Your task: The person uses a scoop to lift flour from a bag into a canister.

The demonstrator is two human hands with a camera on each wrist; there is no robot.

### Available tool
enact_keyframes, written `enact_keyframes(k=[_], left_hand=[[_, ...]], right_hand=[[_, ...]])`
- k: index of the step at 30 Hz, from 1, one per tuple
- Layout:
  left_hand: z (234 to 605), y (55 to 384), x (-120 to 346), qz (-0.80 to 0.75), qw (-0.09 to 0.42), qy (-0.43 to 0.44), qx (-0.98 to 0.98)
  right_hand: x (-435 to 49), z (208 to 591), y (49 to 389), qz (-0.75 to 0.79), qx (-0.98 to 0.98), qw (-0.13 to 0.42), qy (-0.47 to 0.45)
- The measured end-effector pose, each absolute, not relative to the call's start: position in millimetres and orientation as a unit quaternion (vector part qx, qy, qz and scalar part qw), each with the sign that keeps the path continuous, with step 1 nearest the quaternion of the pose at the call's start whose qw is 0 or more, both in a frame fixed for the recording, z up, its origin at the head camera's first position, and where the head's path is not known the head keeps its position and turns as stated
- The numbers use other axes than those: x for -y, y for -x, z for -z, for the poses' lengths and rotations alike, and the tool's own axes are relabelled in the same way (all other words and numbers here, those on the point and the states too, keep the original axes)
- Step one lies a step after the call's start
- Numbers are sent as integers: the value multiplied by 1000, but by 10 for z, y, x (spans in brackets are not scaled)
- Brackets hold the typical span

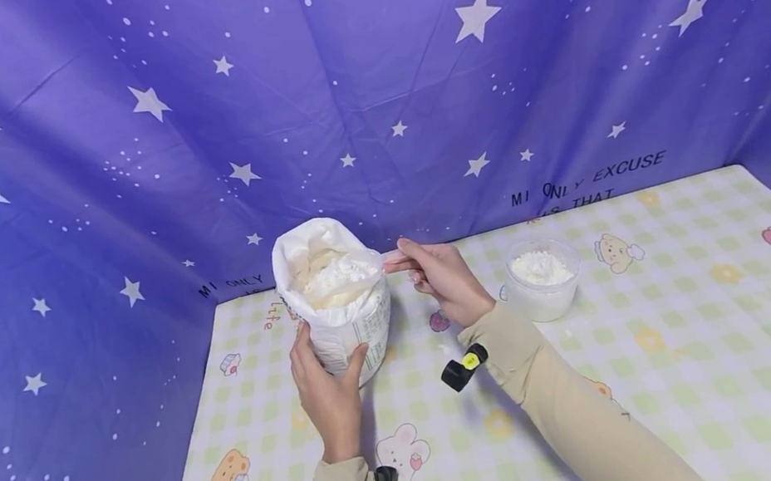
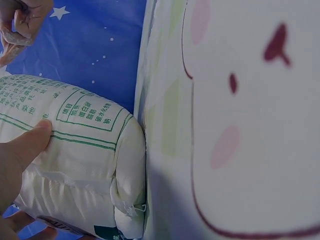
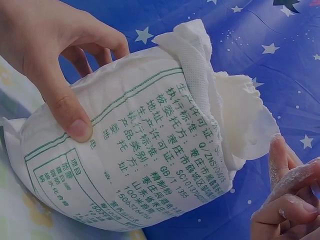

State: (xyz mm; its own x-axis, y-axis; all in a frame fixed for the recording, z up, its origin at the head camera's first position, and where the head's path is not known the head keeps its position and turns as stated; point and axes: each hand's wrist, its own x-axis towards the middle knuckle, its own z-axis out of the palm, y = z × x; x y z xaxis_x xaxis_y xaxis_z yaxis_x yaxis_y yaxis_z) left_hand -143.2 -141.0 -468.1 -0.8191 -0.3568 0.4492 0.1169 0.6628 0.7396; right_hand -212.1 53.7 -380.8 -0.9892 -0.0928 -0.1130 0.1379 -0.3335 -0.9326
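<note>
A white cloth flour bag [image 1: 333, 341] with green print stands with its mouth folded open, white flour [image 1: 338, 273] inside. My left hand [image 1: 329, 401] grips its near side, thumb on the printed face, as the right wrist view shows of the bag [image 3: 135, 155]. At the mouth's right edge my right hand [image 1: 446, 279] pinches the handle of a translucent scoop [image 1: 391, 257]. In the right wrist view the scoop [image 3: 252, 127] carries flour at the bag's opening. White powder coats the fingers [image 3: 287, 180] of the right hand.
To the right stands a clear round tub [image 1: 546, 301] heaped with white flour. The table is covered by a green checked cloth [image 1: 706, 307] with cartoon prints. Behind and at the sides hangs a blue-purple curtain [image 1: 333, 97] with stars, close to the bag.
</note>
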Motion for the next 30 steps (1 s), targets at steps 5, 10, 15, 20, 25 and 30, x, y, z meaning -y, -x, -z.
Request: enact_keyframes(k=[5,10,15,20,25,30], left_hand=[[4678,1433,1409,407,292,-70,863],[4678,1434,1406,407,294,-66,862],[4681,1432,1405,403,295,-67,863],[4677,1426,1406,401,299,-65,863],[4673,1422,1404,402,300,-64,862],[4671,1419,1403,403,304,-64,861]], right_hand=[[-580,3788,2095,817,-573,70,-23],[-624,3783,2079,823,-564,62,-26],[-675,3787,2056,827,-559,56,-23],[-731,3791,2037,828,-558,55,-13],[-789,3780,2013,830,-555,53,-10],[-850,3776,1994,831,-553,53,-12]])
